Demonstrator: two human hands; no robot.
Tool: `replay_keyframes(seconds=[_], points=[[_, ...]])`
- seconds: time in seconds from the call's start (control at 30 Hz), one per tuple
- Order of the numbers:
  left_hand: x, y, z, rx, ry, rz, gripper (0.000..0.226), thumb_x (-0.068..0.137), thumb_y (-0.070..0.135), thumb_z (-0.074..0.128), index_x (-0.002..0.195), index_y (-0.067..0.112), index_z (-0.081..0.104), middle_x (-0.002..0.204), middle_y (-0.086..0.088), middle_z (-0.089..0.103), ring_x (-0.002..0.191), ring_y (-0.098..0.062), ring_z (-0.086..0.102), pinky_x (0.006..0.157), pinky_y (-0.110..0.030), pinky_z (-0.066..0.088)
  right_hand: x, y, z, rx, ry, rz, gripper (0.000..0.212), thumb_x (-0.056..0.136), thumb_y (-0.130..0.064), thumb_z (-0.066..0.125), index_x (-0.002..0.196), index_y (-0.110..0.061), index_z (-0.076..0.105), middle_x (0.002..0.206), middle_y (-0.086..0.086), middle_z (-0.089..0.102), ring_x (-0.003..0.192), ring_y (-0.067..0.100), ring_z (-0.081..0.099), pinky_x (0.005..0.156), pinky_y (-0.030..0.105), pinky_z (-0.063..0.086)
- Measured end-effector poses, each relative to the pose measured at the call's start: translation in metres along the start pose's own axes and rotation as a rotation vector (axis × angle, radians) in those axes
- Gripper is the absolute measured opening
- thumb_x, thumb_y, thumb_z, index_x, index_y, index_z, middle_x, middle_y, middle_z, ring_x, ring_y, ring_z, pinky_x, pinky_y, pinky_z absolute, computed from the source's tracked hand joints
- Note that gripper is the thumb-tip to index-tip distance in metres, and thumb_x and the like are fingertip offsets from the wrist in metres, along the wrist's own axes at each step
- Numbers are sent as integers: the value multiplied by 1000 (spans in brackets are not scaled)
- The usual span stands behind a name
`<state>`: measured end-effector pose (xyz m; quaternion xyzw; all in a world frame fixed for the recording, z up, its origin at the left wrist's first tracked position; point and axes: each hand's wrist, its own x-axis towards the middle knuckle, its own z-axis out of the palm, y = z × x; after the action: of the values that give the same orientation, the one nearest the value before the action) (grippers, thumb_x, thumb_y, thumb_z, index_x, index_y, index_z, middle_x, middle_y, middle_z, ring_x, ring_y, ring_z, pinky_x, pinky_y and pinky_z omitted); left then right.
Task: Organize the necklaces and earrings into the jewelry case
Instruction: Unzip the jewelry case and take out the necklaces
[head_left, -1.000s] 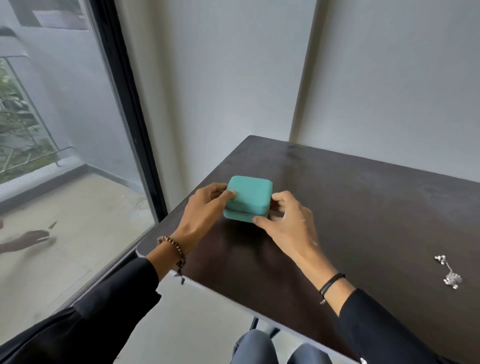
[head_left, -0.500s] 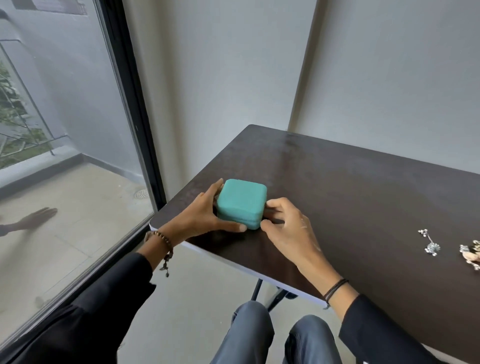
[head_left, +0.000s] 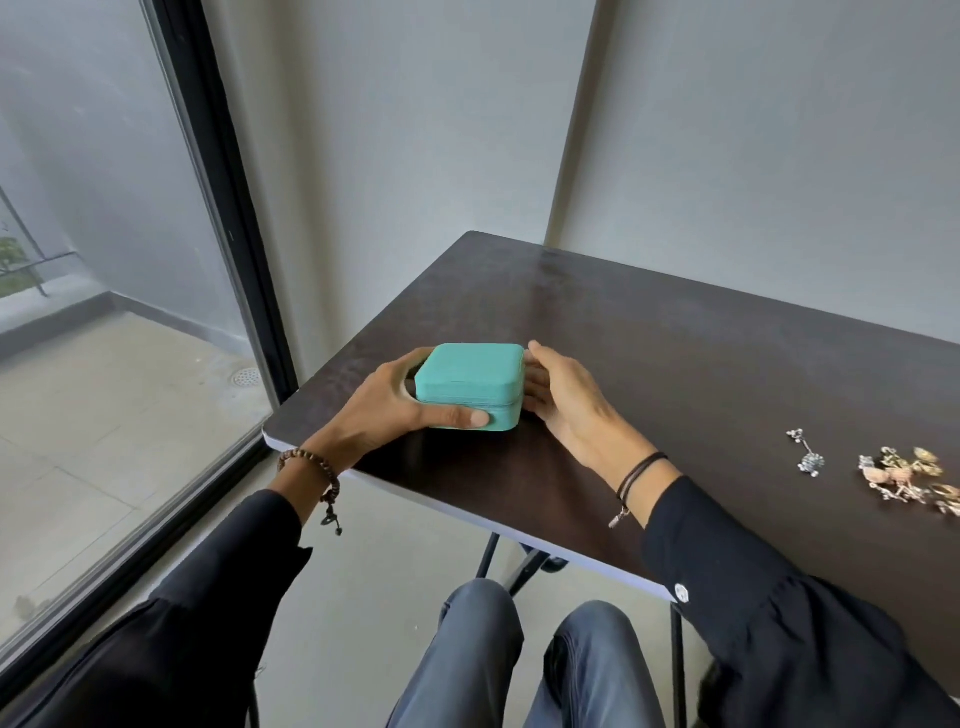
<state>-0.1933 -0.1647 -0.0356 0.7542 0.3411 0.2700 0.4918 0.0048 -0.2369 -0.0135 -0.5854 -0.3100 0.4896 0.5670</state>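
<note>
The left hand (head_left: 384, 410) and right hand (head_left: 566, 405) clasp the closed case (head_left: 470, 382) from both sides, near the table (head_left: 675, 364) corner. Step in hand is likely positioning. Next, open the lid; the jewelry (head_left: 904, 475) lies well apart

The case (head_left: 470, 374) is plain turquoise, the counter (head_left: 701, 364) dark brown with a pale edge; the sleeves (head_left: 779, 623) are black – the jewelry pile (head_left: 909, 480) gold and pinkish, an earring (head_left: 808, 460) silver.
</note>
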Motion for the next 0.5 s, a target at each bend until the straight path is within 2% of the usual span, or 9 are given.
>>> replay_keyframes(seconds=[0.13,0.2,0.33,0.4,0.5], points=[[-5,3,-3,-107,-58,20,79,58,46,88,131,31,61,118,9,72,111,-11,68,97,-31,54,2,-5,-1,138,-73,85,26,102,-15,49,93,-9,73,85,5,68,82,17,62,77,30,52],[-7,4,-4,-135,-68,28,76,62,45,85,131,28,61,119,7,72,112,-12,68,93,-26,53,6,-4,-5,161,-108,83,23,101,-12,54,90,-8,74,76,2,66,75,13,59,76,29,49],[-6,2,-6,-151,-70,14,66,70,32,84,132,25,60,120,6,72,114,-13,67,97,-26,52,13,0,-18,87,-126,25,13,99,-10,60,95,-3,70,74,2,60,67,10,51,64,23,39],[-5,2,-5,-163,-57,11,62,73,27,81,132,24,61,121,6,72,115,-13,67,101,-31,51,15,2,-21,-37,-113,-17,16,100,-14,61,96,-1,68,76,3,60,67,10,50,63,21,41],[-5,1,-3,-135,-14,8,65,70,31,87,129,27,61,120,8,73,114,-11,67,105,-37,50,9,0,-22,-473,0,-170,21,100,-28,63,95,-9,70,75,-2,69,65,7,58,63,20,49]])
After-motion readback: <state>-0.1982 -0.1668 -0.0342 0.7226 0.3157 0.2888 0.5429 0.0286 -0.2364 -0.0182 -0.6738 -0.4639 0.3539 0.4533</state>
